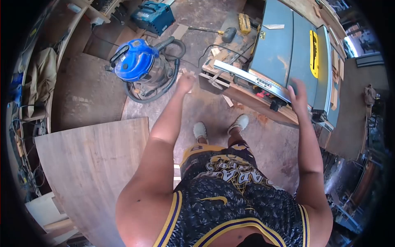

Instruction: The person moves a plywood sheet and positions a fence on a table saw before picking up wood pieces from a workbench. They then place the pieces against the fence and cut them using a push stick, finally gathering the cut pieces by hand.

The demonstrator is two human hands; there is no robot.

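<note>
My left hand point(186, 82) hangs over the floor left of the table saw, its fingers curled closed. Small pale wood pieces show around it; whether one is in its grasp I cannot make out. My right hand point(299, 95) is open at the front edge of the table saw point(271, 45), with fingers stretched over the top. Beside it runs the silver front rail point(251, 78) with a scale label. A yellow blade insert point(314, 53) is set in the saw's grey top. Below the rail sits a black knob point(275, 106).
A blue-topped shop vacuum point(133, 61) with a coiled hose stands left of the saw. Behind it are a teal Makita case point(153, 18) and a mallet point(228, 35). A large wooden panel point(94, 164) lies at the left. A yellow tool point(244, 24) sits near the saw's back.
</note>
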